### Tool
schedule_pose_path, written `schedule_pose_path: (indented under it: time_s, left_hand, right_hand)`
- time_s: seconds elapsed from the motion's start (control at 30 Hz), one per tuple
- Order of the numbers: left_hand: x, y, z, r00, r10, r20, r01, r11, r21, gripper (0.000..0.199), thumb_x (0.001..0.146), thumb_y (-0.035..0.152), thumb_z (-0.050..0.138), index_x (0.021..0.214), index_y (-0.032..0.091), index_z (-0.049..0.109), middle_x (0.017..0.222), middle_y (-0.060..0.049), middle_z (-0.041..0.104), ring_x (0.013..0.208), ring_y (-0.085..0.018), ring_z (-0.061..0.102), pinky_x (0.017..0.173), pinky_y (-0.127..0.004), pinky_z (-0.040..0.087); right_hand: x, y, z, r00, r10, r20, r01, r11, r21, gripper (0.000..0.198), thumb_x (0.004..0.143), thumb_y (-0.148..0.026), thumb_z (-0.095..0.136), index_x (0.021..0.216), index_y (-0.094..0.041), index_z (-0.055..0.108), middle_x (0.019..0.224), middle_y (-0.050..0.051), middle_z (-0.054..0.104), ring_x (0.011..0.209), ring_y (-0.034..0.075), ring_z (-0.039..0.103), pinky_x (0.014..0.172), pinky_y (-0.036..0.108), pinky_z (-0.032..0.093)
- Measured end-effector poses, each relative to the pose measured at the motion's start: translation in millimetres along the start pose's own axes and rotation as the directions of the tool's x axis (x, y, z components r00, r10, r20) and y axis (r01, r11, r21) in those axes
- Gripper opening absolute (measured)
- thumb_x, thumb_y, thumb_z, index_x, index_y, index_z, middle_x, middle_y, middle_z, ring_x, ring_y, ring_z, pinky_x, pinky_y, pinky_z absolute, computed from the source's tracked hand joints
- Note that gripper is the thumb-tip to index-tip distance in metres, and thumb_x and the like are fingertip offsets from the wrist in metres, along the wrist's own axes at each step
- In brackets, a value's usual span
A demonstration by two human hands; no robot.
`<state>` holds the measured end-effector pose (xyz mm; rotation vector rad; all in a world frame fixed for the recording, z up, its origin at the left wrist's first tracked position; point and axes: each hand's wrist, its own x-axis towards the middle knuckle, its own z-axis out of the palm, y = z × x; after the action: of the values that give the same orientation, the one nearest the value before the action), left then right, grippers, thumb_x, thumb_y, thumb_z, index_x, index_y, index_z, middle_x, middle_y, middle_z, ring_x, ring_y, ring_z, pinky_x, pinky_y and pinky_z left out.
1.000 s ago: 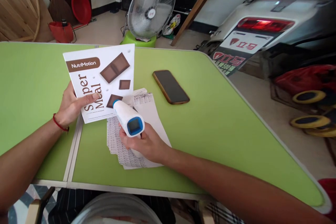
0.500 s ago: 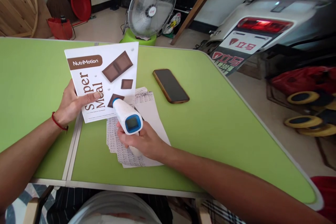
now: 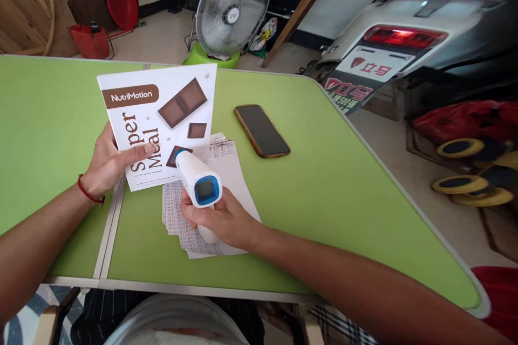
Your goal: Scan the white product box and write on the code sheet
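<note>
Head view, looking forward and down. Left hand: closed on the lower left edge of a white pouch, thumb laid across the printed front, fingers behind; red cord around the wrist. White pouch: flat, held tilted up off the table with the front facing the camera, printed "NutriMotion" on a brown band and "Super Meal" in brown letters, with pictures of brown chocolate pieces; lower edge just over the table seam. Right hand: wrapped around the grip of a white and blue infrared thermometer, fingers curled shut about the handle. Infrared thermometer: gun-shaped, blue-ringed nose pointed at the lower right part of the pouch front, close to it; whether touching, cannot tell; small dark screen in a blue frame facing the camera. Sheets of printed paper: lying flat on the table beneath the right hand and the thermometer, fanned slightly, covered in fine print too small to read. Smartphone: dark screen up, brown edge, lying flat to the right of the pouch and well apart from both hands. Green folding table: metal rim, metal seam running under the left hand. Beyond the table: standing fan on a green base, red basin against the wall, red bucket on the floor, rear of a white scooter with red tail light at right.
</note>
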<state>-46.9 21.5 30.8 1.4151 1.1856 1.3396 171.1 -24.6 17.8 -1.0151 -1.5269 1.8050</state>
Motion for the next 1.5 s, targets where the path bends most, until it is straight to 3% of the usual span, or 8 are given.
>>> schedule_pose_path:
  time_s: [0.9,1.03,1.13,1.23,1.33,1.43,1.5]
  left_hand:
    - [-3,1,2,0.998,0.063,0.002,-0.063,0.997,-0.052,0.054,0.060,0.034,0.088,0.103,0.016,0.060,0.100,-0.006,0.069,0.080,-0.020,0.065,0.067,-0.031,0.054]
    - [-1,-1,0,0.993,0.120,-0.018,-0.121,0.991,-0.056,0.053,0.063,0.033,0.088,0.104,0.014,0.061,0.098,-0.006,0.069,0.082,-0.020,0.065,0.068,-0.031,0.055]
    - [4,-2,-6,0.981,0.191,-0.022,-0.192,0.981,-0.036,0.049,0.066,0.031,0.087,0.104,0.013,0.062,0.098,-0.006,0.069,0.085,-0.021,0.065,0.073,-0.033,0.055]
    - [12,-5,-15,0.961,0.265,-0.083,-0.263,0.964,0.035,0.059,0.061,0.030,0.089,0.109,0.013,0.059,0.105,-0.007,0.068,0.091,-0.023,0.064,0.079,-0.036,0.054]
    - [21,-13,-25,0.945,0.287,-0.153,-0.272,0.956,0.112,0.073,0.055,0.031,0.092,0.114,0.015,0.053,0.111,-0.009,0.066,0.099,-0.026,0.063,0.084,-0.040,0.052]
    - [27,-21,-32,0.935,0.315,-0.166,-0.284,0.941,0.186,0.074,0.054,0.034,0.092,0.112,0.015,0.051,0.112,-0.009,0.065,0.102,-0.027,0.061,0.087,-0.042,0.050]
    - [28,-22,-34,0.932,0.336,-0.138,-0.303,0.928,0.217,0.074,0.056,0.037,0.092,0.112,0.015,0.049,0.114,-0.007,0.064,0.106,-0.027,0.059,0.091,-0.042,0.048]
  right_hand:
    - [-2,-1,1,0.999,-0.004,0.043,0.002,0.999,0.047,0.012,0.071,-0.021,0.059,0.075,-0.021,0.048,0.060,-0.007,0.049,0.053,0.008,0.047,0.053,0.025,0.041]
    - [-4,-7,-5,0.997,-0.062,0.054,0.059,0.997,0.052,0.015,0.071,-0.025,0.059,0.080,-0.021,0.048,0.064,-0.005,0.052,0.053,0.009,0.047,0.052,0.026,0.042]
    - [-4,-14,-21,0.987,-0.159,0.007,0.159,0.984,-0.080,0.014,0.074,-0.027,0.058,0.084,-0.021,0.050,0.067,-0.003,0.055,0.056,0.011,0.049,0.054,0.027,0.042]
    - [4,-18,-50,0.957,-0.265,-0.117,0.191,0.880,-0.434,0.023,0.072,-0.030,0.064,0.092,-0.019,0.056,0.083,0.003,0.063,0.070,0.016,0.057,0.062,0.030,0.046]
    - [15,-16,-82,0.920,-0.322,-0.225,0.064,0.686,-0.725,0.034,0.067,-0.029,0.066,0.098,-0.019,0.062,0.093,0.007,0.066,0.081,0.021,0.061,0.070,0.034,0.048]
    - [26,-9,-104,0.912,-0.286,-0.294,-0.119,0.501,-0.857,0.028,0.067,-0.026,0.064,0.094,-0.019,0.066,0.089,0.007,0.066,0.081,0.024,0.061,0.068,0.035,0.048]
    - [30,-3,-111,0.903,-0.276,-0.329,-0.189,0.432,-0.882,0.027,0.069,-0.027,0.063,0.095,-0.019,0.067,0.090,0.008,0.066,0.081,0.025,0.062,0.067,0.035,0.047]
